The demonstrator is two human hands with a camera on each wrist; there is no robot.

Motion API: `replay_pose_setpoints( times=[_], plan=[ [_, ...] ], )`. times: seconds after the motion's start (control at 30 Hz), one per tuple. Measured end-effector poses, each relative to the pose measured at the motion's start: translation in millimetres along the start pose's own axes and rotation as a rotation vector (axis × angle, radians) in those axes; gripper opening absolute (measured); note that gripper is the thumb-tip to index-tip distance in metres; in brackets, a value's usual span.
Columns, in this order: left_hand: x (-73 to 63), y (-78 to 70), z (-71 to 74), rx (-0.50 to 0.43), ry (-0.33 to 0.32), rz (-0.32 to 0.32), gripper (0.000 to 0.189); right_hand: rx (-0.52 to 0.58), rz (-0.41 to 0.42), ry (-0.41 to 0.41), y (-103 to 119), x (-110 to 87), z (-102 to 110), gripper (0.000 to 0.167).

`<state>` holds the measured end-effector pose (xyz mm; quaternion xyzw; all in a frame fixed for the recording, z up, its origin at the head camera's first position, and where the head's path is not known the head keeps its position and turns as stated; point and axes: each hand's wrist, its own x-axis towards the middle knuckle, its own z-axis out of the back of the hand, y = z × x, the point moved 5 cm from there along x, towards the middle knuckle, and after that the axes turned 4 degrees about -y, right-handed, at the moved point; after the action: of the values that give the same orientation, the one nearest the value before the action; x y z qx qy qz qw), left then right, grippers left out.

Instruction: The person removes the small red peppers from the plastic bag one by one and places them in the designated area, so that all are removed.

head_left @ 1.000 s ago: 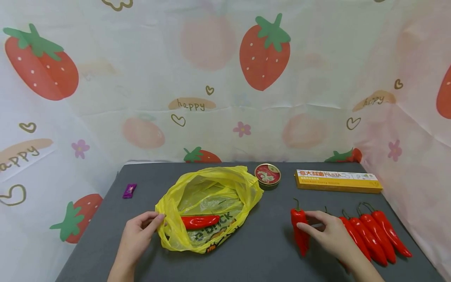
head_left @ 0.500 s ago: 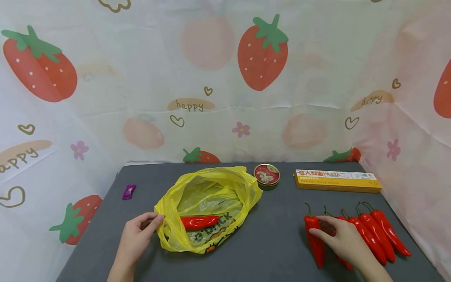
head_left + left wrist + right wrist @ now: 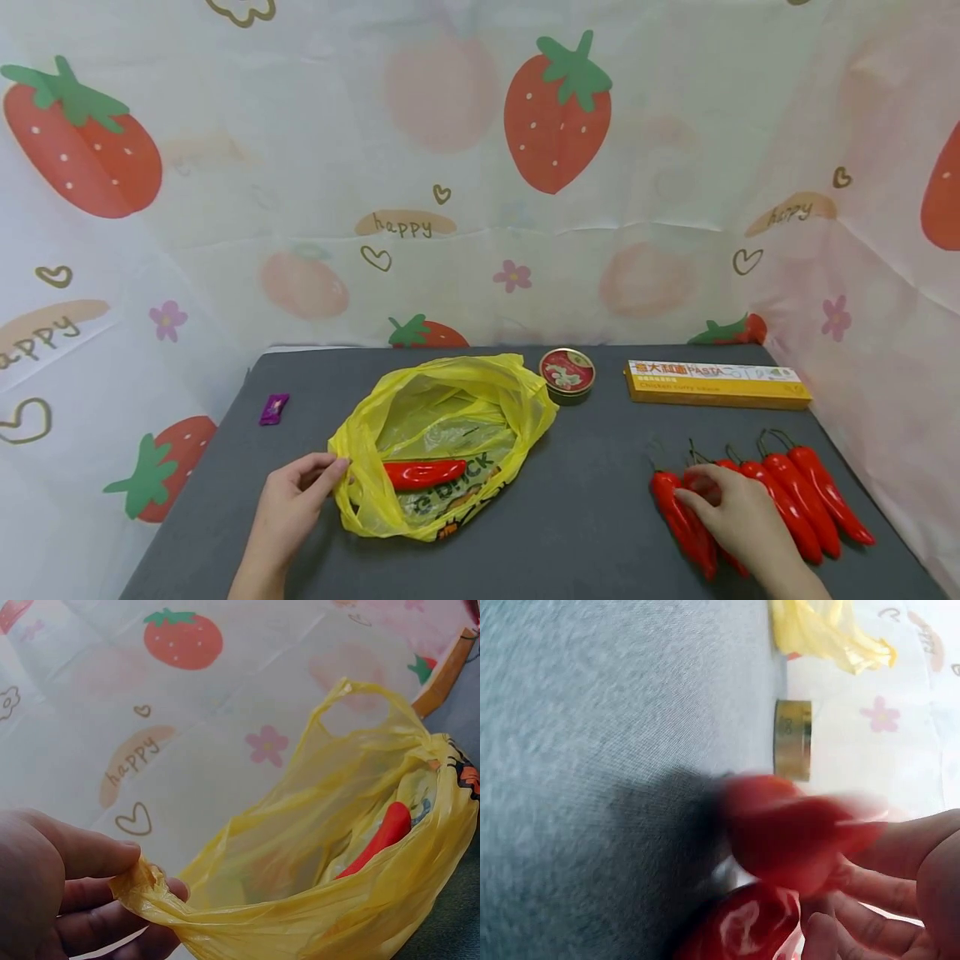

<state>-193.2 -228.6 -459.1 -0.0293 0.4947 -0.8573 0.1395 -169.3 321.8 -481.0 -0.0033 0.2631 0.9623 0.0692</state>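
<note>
In the head view my left hand (image 3: 294, 500) pinches the left rim of a yellow plastic bag (image 3: 360, 500). The left wrist view shows the bag's edge (image 3: 142, 889) gathered between thumb and fingers. One red chili pepper (image 3: 424, 474) lies inside the open bag. On the right, my right hand (image 3: 738, 512) holds another red chili pepper (image 3: 675, 508) by its upper part, tilted, its stem blurred. That pepper is a red blur (image 3: 795, 832) at the fingertips in the right wrist view. Just beside it, partly hidden by the hand, begins a row of several red chili peppers (image 3: 806, 492).
Behind the bag stands a round tin (image 3: 567, 375) with a red lid. A yellow pasta box (image 3: 716, 386) lies at the back right. Toward the left edge of the grey table (image 3: 570, 517) is a small purple packet (image 3: 274, 409). A strawberry-print cloth (image 3: 480, 167) hangs behind.
My right hand has moved rightward with its chili pepper, from apart to right beside the row, and the pepper now leans more. My left hand and the bag have hardly moved.
</note>
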Motion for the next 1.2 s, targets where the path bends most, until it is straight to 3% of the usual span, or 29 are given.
replay_pose_setpoints(
  times=[0.13, 0.37, 0.93, 1.2],
  plan=[
    [0.0, -0.4, -0.4, -0.003, 0.002, 0.005, 0.039, -0.023, -0.008, 0.014, 0.6, -0.4, -1.1, 0.047],
    [-0.7, 0.2, -0.3, -0.003, 0.005, 0.013, 0.038, -0.061, -0.010, 0.030, 0.7, -0.3, -7.7, 0.060],
    [0.5, 0.1, -2.4, -0.003, 0.000, 0.013, 0.039, -0.043, 0.018, 0.003, -0.1, -0.9, -2.5, 0.049],
    [-0.1, -0.2, -1.8, 0.008, -0.005, 0.008, 0.037, -0.026, 0.115, -0.079, 17.2, -2.0, 4.0, 0.044]
  ],
)
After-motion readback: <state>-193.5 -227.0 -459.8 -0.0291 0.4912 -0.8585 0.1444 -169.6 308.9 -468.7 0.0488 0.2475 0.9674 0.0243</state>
